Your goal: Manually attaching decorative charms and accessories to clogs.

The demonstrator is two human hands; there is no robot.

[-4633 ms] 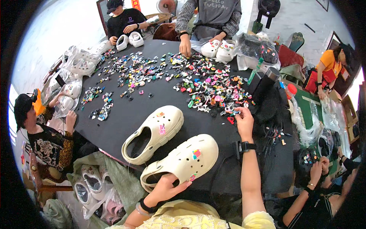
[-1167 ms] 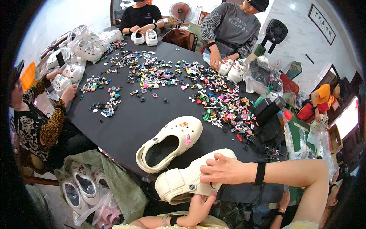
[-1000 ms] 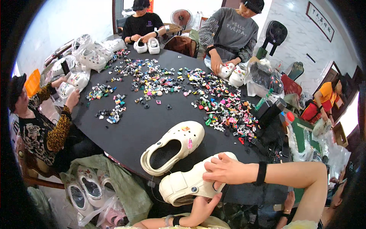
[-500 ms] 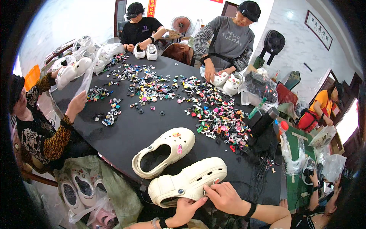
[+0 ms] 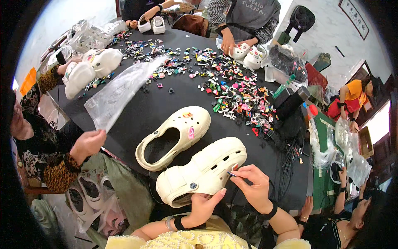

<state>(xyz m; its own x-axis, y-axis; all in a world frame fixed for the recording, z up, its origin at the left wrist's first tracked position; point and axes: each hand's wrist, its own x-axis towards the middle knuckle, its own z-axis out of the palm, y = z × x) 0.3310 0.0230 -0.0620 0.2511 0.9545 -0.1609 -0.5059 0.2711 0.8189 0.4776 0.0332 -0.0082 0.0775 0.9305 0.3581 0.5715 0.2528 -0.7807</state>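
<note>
Left hand [image 5: 203, 208] is gripping this tipped cream clog [image 5: 203, 165], right hand [image 5: 255, 189] is pinching some tiny dark piece [image 5: 231, 174] by its side.

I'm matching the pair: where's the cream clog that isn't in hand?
In the head view, the loose clog lies on the black table just left of centre, beyond the held clog and left of the charms.

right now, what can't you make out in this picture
In the head view:
The small dark piece at the right hand: its kind; too small, partly covered by fingers.
Left hand: fingertips except the thumb; hidden behind the held clog.
Charm pile: many designs; too small.
Gray-shirted person: head; cut off by the upper edge.
</note>
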